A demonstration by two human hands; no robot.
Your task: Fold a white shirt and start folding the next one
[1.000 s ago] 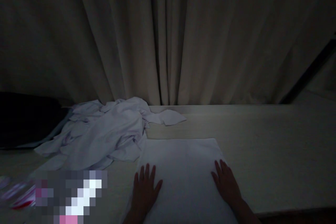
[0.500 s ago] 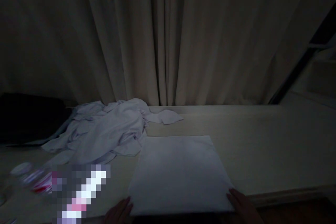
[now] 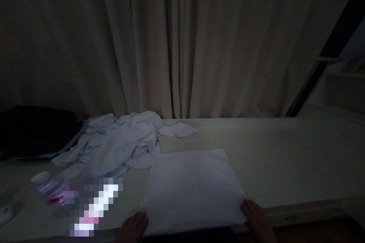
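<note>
head view, dim light. folded white cloth [image 3: 192, 188] lies flat and square on the pale table [image 3: 285, 159], its near edge at the table's front edge. left hand [image 3: 132, 228] at the cloth's near left corner, fingertips touching it; right hand [image 3: 256, 220] at the near right corner, fingers resting on the edge. whether either hand pinches the fabric or only lies against it, cannot tell. crumpled white garment [image 3: 114, 146] heaped just left of and behind the cloth, touching its far left corner. small plastic bottle [image 3: 48, 190] lying on its side further left. beige curtain [image 3: 182, 45] hangs behind the table.
</note>
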